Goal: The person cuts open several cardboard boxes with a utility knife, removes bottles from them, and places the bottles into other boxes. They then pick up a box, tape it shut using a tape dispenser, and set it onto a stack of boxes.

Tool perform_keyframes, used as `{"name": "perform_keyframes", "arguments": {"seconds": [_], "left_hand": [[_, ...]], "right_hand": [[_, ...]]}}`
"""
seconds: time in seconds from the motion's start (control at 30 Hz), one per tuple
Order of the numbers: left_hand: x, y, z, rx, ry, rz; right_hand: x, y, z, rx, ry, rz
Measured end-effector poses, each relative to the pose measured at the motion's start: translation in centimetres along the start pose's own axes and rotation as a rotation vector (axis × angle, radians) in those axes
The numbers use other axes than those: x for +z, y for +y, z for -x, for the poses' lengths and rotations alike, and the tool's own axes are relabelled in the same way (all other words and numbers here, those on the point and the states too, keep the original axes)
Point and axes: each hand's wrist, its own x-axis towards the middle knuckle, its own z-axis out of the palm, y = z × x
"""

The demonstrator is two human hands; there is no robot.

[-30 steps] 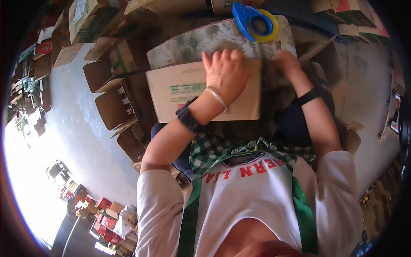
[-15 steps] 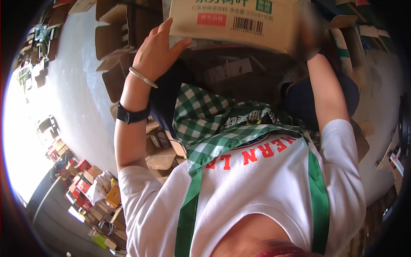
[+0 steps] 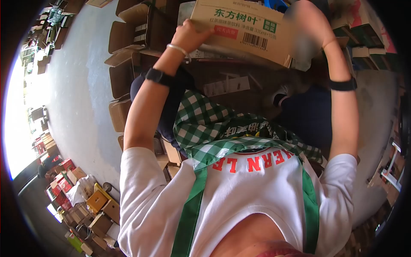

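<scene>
Head view: carton (image 3: 242,30) tilted further; left hand (image 3: 192,36), right hand (image 3: 307,23) grip ends.

Fisheye warp, left glare, blurred right hand (image 3: 306,25)

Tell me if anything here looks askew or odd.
The carton tilts, its barcode end lower, gripped by the left hand, with the blurred right hand at that end. Open boxes lie scattered on the floor.
</scene>
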Motion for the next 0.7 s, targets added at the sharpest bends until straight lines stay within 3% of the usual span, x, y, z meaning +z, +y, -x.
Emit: {"name": "perform_keyframes", "arguments": {"seconds": [0.1, 0.17, 0.2, 0.27, 0.3, 0.37, 0.5, 0.7], "left_hand": [[-0.3, 2.4, 5.1, -0.053, 0.015, -0.006], [-1.1, 3.7, 8.2, 0.005, -0.059, -0.057], [-2.0, 4.6, 8.9, -0.006, -0.053, -0.044], [-4.5, 6.8, 9.6, -0.129, -0.526, -0.103], [-4.4, 7.3, 10.0, -0.146, -0.526, -0.08], [-3.9, 8.1, 10.7, 0.201, -0.083, -0.429], [-2.4, 7.6, 7.3, 0.382, -0.09, -0.42], [-2.1, 8.0, 7.5, 0.373, -0.155, -0.503]], "right_hand": [[2.1, -1.1, 2.0, -0.53, -0.088, 0.551], [3.7, -1.8, 2.3, -0.66, -0.03, 0.842], [4.5, -2.5, 2.3, -0.639, -0.048, 0.901], [5.4, -3.0, 1.7, -0.624, -0.094, 0.967], [5.7, -2.9, 1.2, -0.655, -0.124, 0.994], [6.6, -3.0, 0.6, -0.715, -0.167, 1.028], [7.3, -3.5, 0.6, -0.695, -0.247, 1.072], [7.4, -4.2, 0.8, -0.674, -0.248, 1.108]]}}
